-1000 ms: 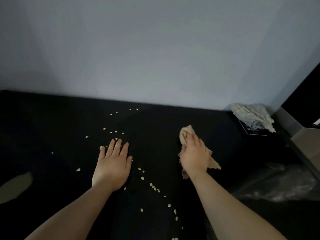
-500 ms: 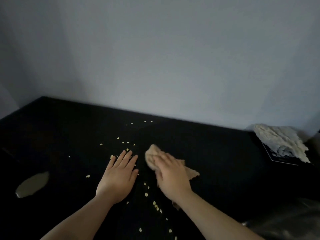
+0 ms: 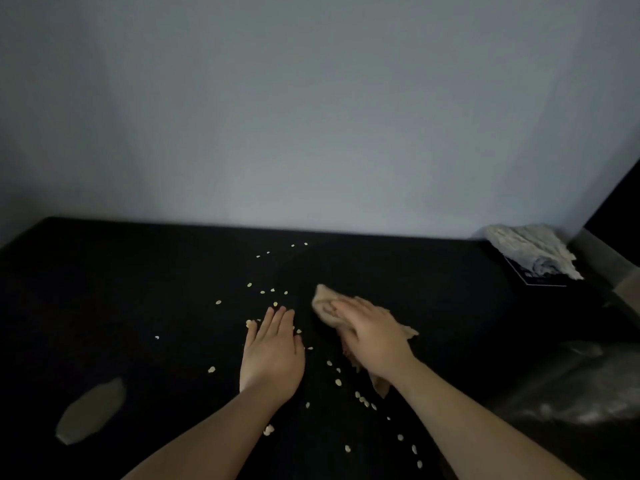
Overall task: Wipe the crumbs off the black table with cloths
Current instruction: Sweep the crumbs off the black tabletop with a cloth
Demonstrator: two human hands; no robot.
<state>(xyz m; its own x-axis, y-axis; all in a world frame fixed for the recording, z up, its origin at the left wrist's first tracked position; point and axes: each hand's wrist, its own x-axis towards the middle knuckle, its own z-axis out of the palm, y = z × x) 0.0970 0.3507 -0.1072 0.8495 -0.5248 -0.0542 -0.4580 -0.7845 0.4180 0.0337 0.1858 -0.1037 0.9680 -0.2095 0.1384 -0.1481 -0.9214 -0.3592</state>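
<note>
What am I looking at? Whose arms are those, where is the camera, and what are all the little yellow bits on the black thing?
There is no machine here. These are a person's two bare arms. The camera sits on the person's head and looks down, so you see what they see. The black thing is a table standing against a pale wall. The little light bits are crumbs scattered over it. The left hand lies flat on the table with straight fingers and holds nothing. The right hand presses flat on a tan cloth, the kind used for wiping. Another crumpled cloth lies in the far right corner.
</note>
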